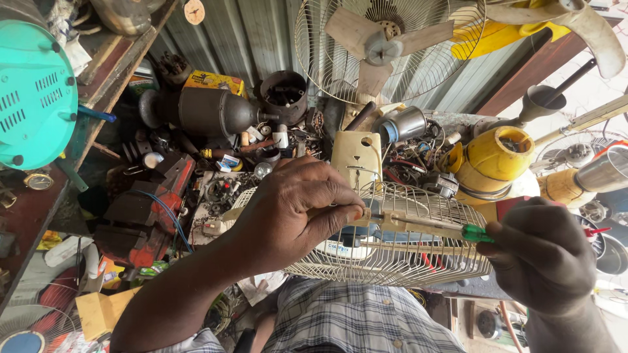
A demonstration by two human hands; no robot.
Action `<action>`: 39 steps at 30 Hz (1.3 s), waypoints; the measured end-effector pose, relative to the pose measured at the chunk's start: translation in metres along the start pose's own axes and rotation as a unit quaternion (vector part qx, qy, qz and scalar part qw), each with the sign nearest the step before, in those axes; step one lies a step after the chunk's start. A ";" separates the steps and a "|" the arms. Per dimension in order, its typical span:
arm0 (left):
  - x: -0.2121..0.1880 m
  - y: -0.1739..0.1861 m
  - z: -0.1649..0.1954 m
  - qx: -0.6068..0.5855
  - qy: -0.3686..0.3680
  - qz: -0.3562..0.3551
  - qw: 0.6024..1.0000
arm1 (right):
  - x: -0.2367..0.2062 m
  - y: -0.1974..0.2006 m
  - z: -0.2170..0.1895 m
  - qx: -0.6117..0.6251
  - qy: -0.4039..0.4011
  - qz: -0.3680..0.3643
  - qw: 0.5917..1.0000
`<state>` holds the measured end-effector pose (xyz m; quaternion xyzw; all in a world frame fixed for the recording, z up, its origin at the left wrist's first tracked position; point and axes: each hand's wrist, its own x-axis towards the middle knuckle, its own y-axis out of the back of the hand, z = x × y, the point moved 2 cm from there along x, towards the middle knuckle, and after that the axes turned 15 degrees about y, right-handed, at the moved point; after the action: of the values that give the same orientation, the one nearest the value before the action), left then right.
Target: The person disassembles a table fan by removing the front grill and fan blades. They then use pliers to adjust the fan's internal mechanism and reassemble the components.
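The surface (pixel 216 196) is a crowded workbench heaped with small metal parts, wires and old motor pieces, set against a wall of corrugated metal sheet (pixel 248 36). A red bench vise (pixel 147 209) sits at its left side, with a dark motor housing (pixel 203 111) behind it and a round black casing (pixel 284 95) further back. A cream fan with its wire guard (pixel 386 46) leans against the wall, and yellow motor shells (pixel 500 153) stand to the right near a shiny metal cup (pixel 405 123). At the far left, a teal round fan cover (pixel 33 98) hangs by a wooden shelf (pixel 121 55). In front of the person, resting just above a checked shirt (pixel 353 320), lies a cream wire fan guard (pixel 399 242), domed and ribbed. The left hand (pixel 294 212) is curled shut over the top of the guard, its fingertips pinching a pale flat strip (pixel 405 225) that lies across the wires. The right hand (pixel 543 255) is closed around the handle of a screwdriver (pixel 477 233), whose green collar shows just beyond the fingers; the tool points toward the left hand, along the strip. The two hands are apart, joined only by the strip and tool between them. Whether the tip touches a screw cannot be told.
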<state>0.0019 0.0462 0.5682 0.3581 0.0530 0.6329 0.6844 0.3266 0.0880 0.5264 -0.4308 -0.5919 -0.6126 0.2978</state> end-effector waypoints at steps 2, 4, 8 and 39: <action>0.000 0.000 0.001 0.005 -0.004 0.000 1.000 | 0.001 -0.002 -0.003 0.046 -0.026 0.032 0.998; 0.000 0.001 0.001 0.013 -0.015 -0.001 1.000 | 0.002 -0.005 -0.006 0.124 -0.075 0.074 0.987; 0.000 0.002 0.001 0.006 -0.011 -0.006 1.000 | 0.010 -0.004 -0.004 0.036 -0.095 0.010 0.995; 0.001 0.005 0.001 0.001 -0.011 -0.015 1.000 | 0.004 0.013 0.000 0.031 -0.148 -0.050 0.987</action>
<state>-0.0012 0.0469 0.5722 0.3644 0.0515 0.6184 0.6943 0.3361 0.0871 0.5355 -0.4771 -0.6688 -0.5379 0.1890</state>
